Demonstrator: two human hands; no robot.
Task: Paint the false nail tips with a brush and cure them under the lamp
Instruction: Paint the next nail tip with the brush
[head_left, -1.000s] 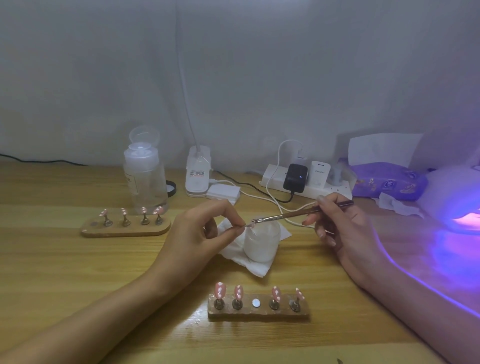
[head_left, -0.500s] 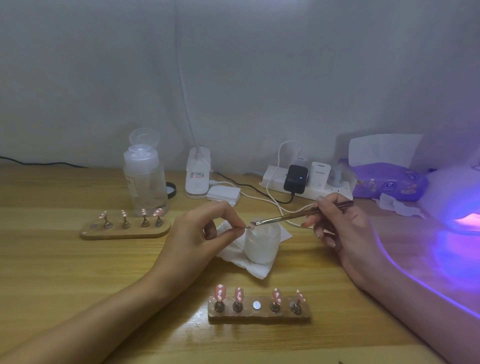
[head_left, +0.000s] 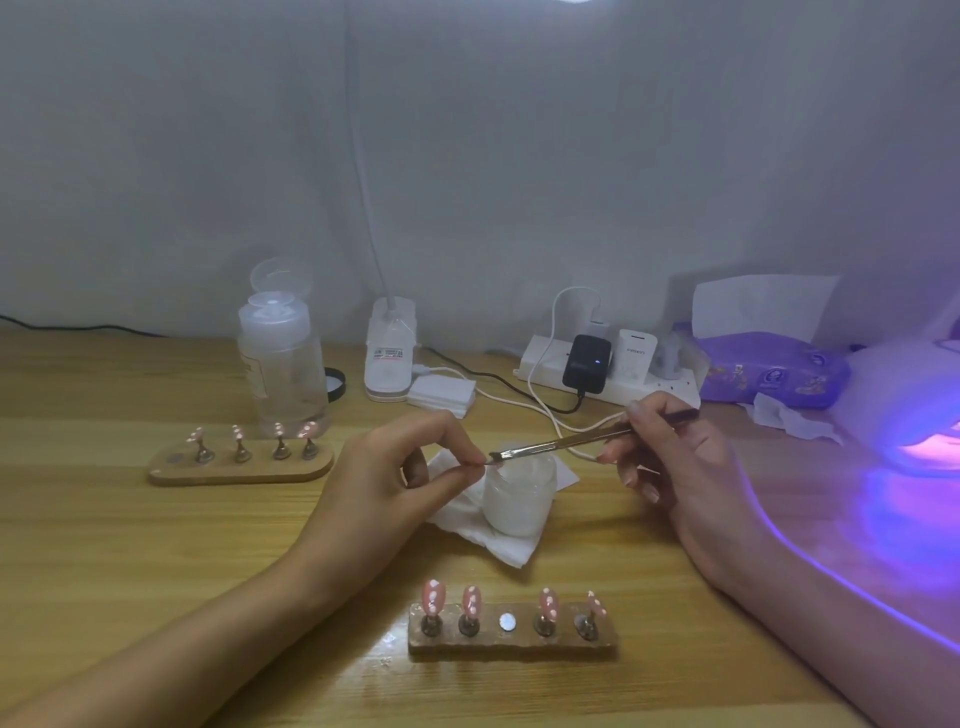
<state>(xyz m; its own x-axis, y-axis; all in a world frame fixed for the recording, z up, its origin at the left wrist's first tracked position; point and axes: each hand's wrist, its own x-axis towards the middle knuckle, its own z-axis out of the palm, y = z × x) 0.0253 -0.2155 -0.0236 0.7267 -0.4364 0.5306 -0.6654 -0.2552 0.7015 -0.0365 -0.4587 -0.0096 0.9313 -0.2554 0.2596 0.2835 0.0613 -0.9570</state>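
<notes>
Currently left hand (head_left: 384, 483) pinches nail tip (head_left: 483, 463); right hand (head_left: 675, 467) grips brush (head_left: 571, 441), bristles at tip.

Brush (head_left: 582, 440): slim, tilted, gripped in right hand (head_left: 675, 467), bristles on nail tip (head_left: 494, 462) pinched by left hand (head_left: 395, 478) | other tips (head_left: 471, 603): pink, white-dotted, upright, nearer than both hands | lamp (head_left: 914, 410): lit violet, right of right hand.

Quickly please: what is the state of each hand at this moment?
Left hand: closed, pinching a small nail tip between thumb and forefinger.
Right hand: closed, holding the brush by its handle.
</notes>
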